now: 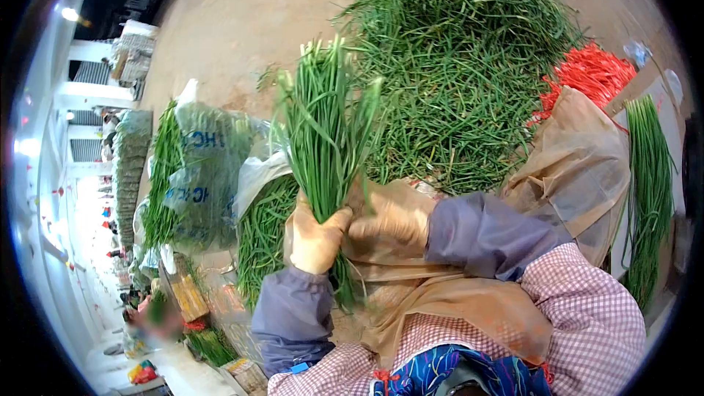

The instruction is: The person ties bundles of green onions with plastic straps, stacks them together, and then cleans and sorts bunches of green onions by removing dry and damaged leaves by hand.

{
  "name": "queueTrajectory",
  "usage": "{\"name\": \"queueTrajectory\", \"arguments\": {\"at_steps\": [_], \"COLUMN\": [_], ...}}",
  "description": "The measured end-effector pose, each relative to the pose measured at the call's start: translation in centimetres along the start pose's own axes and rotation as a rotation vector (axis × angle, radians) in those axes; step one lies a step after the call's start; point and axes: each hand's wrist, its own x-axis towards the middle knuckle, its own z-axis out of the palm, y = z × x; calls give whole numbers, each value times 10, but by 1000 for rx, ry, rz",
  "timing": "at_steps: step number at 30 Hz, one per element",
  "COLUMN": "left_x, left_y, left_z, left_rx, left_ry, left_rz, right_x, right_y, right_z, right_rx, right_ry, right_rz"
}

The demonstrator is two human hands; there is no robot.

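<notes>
My left hand (315, 240), in a pale glove, is wrapped around the lower part of a bunch of green chives (323, 132). The bunch stands upright, its pale ends at the top and loose leaves hanging below my grip. Close on the right of the bunch is my right hand (392, 224), also gloved and smeared by motion. Its fingertips are near the leaves, and I cannot tell whether they grip any. A brown translucent sheet (455, 315) covers my lap beneath both hands.
A large heap of loose green leaves (469, 66) lies ahead. Red ties (587, 77) and a long bundle of chives (649, 198) are at the right. Filled clear plastic bags (209, 169) and another pile of greens (268, 231) stand at the left. Other people are farther off.
</notes>
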Motion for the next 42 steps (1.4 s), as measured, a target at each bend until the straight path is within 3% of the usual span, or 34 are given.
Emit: {"name": "queueTrajectory", "arguments": {"at_steps": [1,2,5,10,11,12,14,15,17,19,21,22,23,24,26,27,29,31,33,35,36,37,39,41,42], "left_x": [-6,-16,-44,-84,-89,-96,-111,-118,-132,-141,-148,-155,-157,-158,-162,-162,-161,-157,-155,-158,-159,-159,-163,-164,-166], "left_y": [-11,-7,-13,4,-3,-14,-18,-24,-43,-53,-60,-80,-79,-75,-77,-79,-82,-76,-69,-73,-74,-75,-85,-89,-91], "left_z": [-5,-10,-13,4,4,1,-3,-6,-17,-27,-37,-39,-42,-44,-44,-42,-35,-31,-23,-18,-18,-19,-25,-33,-34], "left_rx": [136,53,332,539,469,402,287,242,145,-64,-163,-293,-250,-208,-240,-275,-349,-202,-72,-123,-119,-115,-195,-319,-380], "left_ry": [39,-10,188,332,302,271,207,156,55,-37,-129,-131,-150,-170,-165,-151,-132,-122,-85,-63,-58,-52,-76,-141,-130], "left_rz": [120,89,224,214,162,109,53,26,-33,-179,-230,-293,-275,-254,-278,-280,-287,-248,-186,-177,-177,-176,-223,-311,-341], "right_x": [-4,-6,0,23,36,33,69,63,72,72,81,71,77,72,66,64,31,7,-7,-5,0,4,13,24,21], "right_y": [16,23,5,-6,2,-28,-4,-17,-17,-13,-9,-30,-39,-62,-108,-120,-131,-107,-84,-57,-50,-35,-53,-79,-103], "right_z": [22,38,68,54,42,51,-2,8,-9,-40,-71,-65,-92,-105,-131,-150,-81,-20,16,24,23,9,-28,-93,-122], "right_rx": [113,228,456,698,861,857,416,396,69,-431,-787,-1140,-1098,-1384,-565,-713,-896,-983,-1386,-1705,-1684,-1219,-1321,-1786,-1590], "right_ry": [2,11,15,-8,-41,142,379,517,643,491,440,539,531,779,845,931,612,400,112,90,139,320,352,497,652], "right_rz": [-6,-11,42,297,180,208,-389,-434,-563,-524,-691,-749,-720,-576,-483,-414,-182,-95,-105,-5,-17,-152,-130,-522,-387]}}
